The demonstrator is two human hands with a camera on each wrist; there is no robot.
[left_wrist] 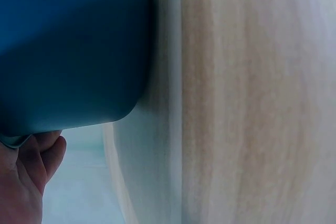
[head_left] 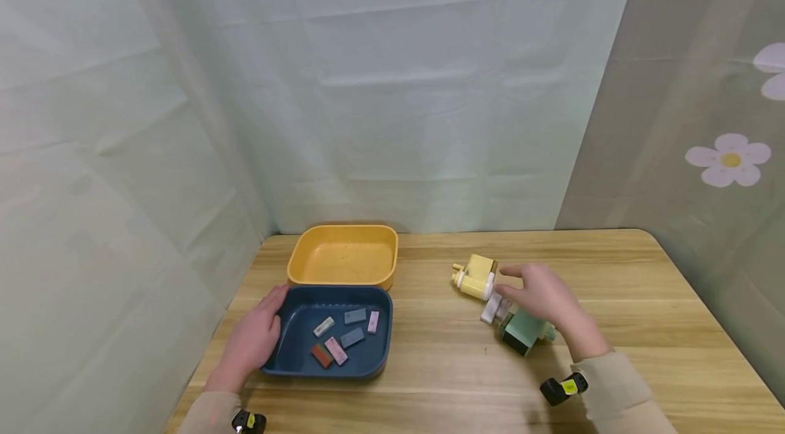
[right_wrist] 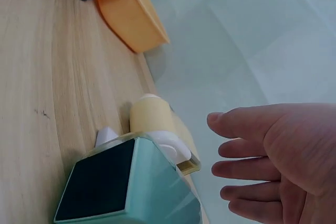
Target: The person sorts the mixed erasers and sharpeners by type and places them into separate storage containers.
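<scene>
Step in hand, by the look of it: reach for the sharpeners, not yet a pickup.

Right hand (head_left: 540,298) over the green sharpener (head_left: 522,332), fingers straight and spread, grip released, nothing held. Wrist view confirms: fingers (right_wrist: 247,145) clear of the green sharpener (right_wrist: 123,184), gap visible. Yellow sharpener (head_left: 475,277) at 11 o'clock from that hand, just beside the fingertips; touching or not, cannot tell. Small white piece (head_left: 490,308) between the two sharpeners.

Left hand (head_left: 254,338) flat against the left wall of the blue tray (head_left: 380,345), at 9 o'clock of it. Fingers relaxed, grip released, resting on the rim only. Left wrist view: blue tray (left_wrist: 73,45) close up, hand (left_wrist: 26,177) under its corner.

Next move likely calls for: lowering the right hand, closing fingers round one boxy body, keeping clear of the crank end.

Materials and shapes:
- Sharpeners: hard smooth plastic, boxy, pastel; green one with a dark flat face, lying on its side.
- Blue tray: rounded rectangle, matte plastic, several small flat blocks (head_left: 343,338) inside, loose, pink, grey, red, white.
- Orange tray (head_left: 343,277): same shape, at 12 o'clock of the blue one, touching it.
- Surface (head_left: 441,359): light wood grain, smooth.
</scene>
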